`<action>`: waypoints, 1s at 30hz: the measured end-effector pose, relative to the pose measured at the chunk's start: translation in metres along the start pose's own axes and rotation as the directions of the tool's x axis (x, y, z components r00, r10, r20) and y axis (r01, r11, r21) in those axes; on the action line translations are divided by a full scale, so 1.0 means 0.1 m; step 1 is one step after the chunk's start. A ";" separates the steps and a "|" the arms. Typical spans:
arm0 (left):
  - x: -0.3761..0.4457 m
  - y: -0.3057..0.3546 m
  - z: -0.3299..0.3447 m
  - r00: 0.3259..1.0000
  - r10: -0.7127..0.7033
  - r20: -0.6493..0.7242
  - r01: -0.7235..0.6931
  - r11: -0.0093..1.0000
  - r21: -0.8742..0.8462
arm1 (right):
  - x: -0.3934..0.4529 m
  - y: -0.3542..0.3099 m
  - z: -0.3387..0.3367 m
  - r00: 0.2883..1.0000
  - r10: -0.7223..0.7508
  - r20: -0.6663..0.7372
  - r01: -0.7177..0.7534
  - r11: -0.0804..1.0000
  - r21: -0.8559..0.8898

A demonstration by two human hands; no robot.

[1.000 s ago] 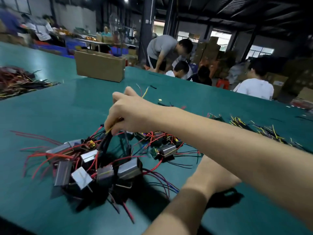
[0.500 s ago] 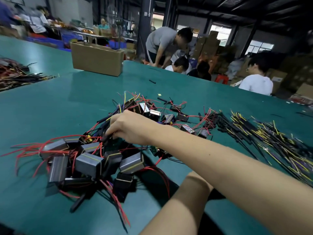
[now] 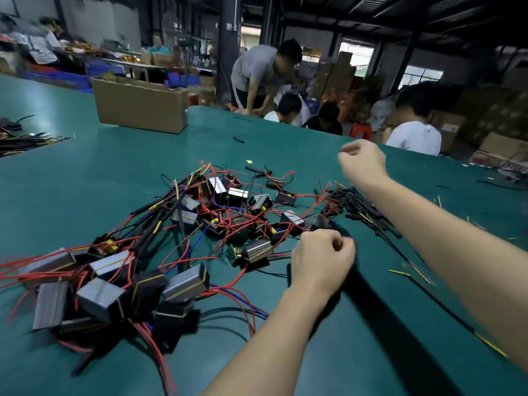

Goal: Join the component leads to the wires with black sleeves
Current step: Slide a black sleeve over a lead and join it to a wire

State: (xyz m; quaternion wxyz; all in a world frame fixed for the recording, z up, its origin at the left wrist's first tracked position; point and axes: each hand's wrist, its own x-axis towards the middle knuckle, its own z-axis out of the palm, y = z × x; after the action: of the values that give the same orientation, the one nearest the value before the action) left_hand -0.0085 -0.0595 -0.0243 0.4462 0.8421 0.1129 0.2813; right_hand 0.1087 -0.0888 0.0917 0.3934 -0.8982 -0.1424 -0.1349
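My left hand (image 3: pixel 323 258) rests on the green table (image 3: pixel 85 181) as a tight fist, thumb against forefinger. A grey box component (image 3: pixel 257 250) with a small green board lies just left of it. Its thin red and black leads run up to the fist; whether the fingers pinch them is hidden. My right hand (image 3: pixel 361 164) is raised and blurred, fingers loosely curled, nothing seen in it. Below and right of it lies a heap of black-sleeved wires (image 3: pixel 363 207) with yellow tips. Several finished components (image 3: pixel 100 295) with red wires are piled at the front left, and loose ones (image 3: pixel 237 195) in the middle.
A cardboard box (image 3: pixel 140 107) stands at the back left of the table. A bundle of dark wires (image 3: pixel 23 141) lies at the far left edge. Single yellow-tipped wires (image 3: pixel 411 277) are scattered at the right. People work beyond the table's far edge.
My right hand has left the component pile at the left and swung up and to the right, above the black-sleeved wires. The left fist has stayed on the table.
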 end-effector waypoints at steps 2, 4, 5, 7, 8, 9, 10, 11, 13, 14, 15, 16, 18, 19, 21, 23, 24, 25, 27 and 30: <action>0.02 -0.03 0.02 0.999 -0.018 -0.032 0.018 1.000 -0.005 | 0.07 0.25 -0.02 0.977 0.206 -0.053 -0.201 0.975 0.093; 0.02 -0.05 0.04 0.999 -0.009 -0.047 0.008 1.000 -0.006 | 0.02 0.37 0.06 0.944 0.318 0.083 -0.328 0.929 0.173; 0.03 -0.06 0.04 0.999 0.001 -0.047 -0.002 1.000 -0.013 | -0.02 0.40 0.13 0.922 0.346 0.176 -0.376 0.909 0.182; 0.04 -0.08 0.04 0.999 0.011 -0.036 -0.012 0.999 -0.038 | -0.09 0.41 0.26 0.876 0.364 0.317 -0.431 0.885 0.177; 0.04 -0.07 0.03 0.999 0.019 -0.026 -0.020 0.998 -0.052 | -0.11 0.41 0.31 0.861 0.357 0.362 -0.444 0.875 0.191; 0.04 -0.07 0.03 1.000 0.025 -0.014 -0.026 0.998 -0.060 | -0.11 0.43 0.35 0.859 0.346 0.378 -0.444 0.870 0.213; 0.03 -0.07 0.03 0.999 0.034 -0.006 -0.034 0.997 -0.069 | -0.11 0.45 0.39 0.867 0.341 0.364 -0.437 0.871 0.224; 0.03 -0.07 0.03 0.999 0.040 0.002 -0.040 0.996 -0.077 | -0.11 0.48 0.42 0.877 0.337 0.341 -0.427 0.873 0.237; 0.04 -0.06 0.03 0.999 0.047 0.010 -0.046 0.995 -0.091 | -0.11 0.52 0.47 0.888 0.337 0.313 -0.425 0.860 0.283; 0.03 -0.06 0.03 0.999 0.052 0.010 -0.051 0.994 -0.092 | -0.11 0.52 0.48 0.890 0.335 0.311 -0.427 0.852 0.303; 0.03 -0.05 0.03 0.998 0.059 0.018 -0.057 0.994 -0.089 | -0.11 0.52 0.49 0.887 0.332 0.322 -0.429 0.851 0.303; 0.03 -0.05 0.03 0.997 0.067 0.027 -0.064 0.994 -0.084 | -0.11 0.51 0.48 0.881 0.321 0.347 -0.427 0.857 0.290; 0.02 -0.05 0.03 0.996 0.073 0.041 -0.070 0.995 -0.075 | -0.14 0.46 0.45 0.883 0.262 0.389 -0.386 0.877 0.286; 0.02 -0.05 0.03 0.997 0.066 0.043 -0.063 0.995 -0.078 | -0.14 0.44 0.43 0.897 0.211 0.389 -0.346 0.881 0.321; 0.02 -0.04 0.02 0.999 0.048 0.020 -0.046 0.995 -0.091 | -0.12 0.41 0.37 0.940 0.104 0.325 -0.253 0.852 0.458; 0.02 -0.04 0.02 1.000 0.029 0.001 -0.029 0.996 -0.088 | -0.10 0.36 0.23 0.979 0.049 0.199 -0.165 0.765 0.623; 0.03 -0.04 0.02 1.000 0.018 0.001 -0.018 0.996 -0.082 | -0.08 0.34 0.15 0.990 0.050 0.134 -0.130 0.709 0.693; 0.03 -0.05 0.02 1.000 0.005 0.001 -0.005 0.997 -0.080 | -0.06 0.33 0.06 0.995 0.058 0.086 -0.103 0.655 0.748; 0.04 -0.06 0.02 1.000 -0.012 -0.009 0.011 0.995 -0.097 | -0.05 0.32 -0.10 0.998 0.060 0.034 -0.063 0.589 0.806; 0.05 -0.05 0.01 0.999 -0.021 -0.047 0.011 0.980 -0.198 | -0.10 0.32 -0.28 0.999 0.047 0.012 -0.036 0.550 0.835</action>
State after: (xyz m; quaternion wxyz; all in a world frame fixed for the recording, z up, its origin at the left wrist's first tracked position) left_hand -0.0035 -0.0547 -0.0269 0.5270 0.7856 0.1021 0.3078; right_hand 0.1073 -0.1321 0.0852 0.7760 -0.6068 -0.1656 -0.0470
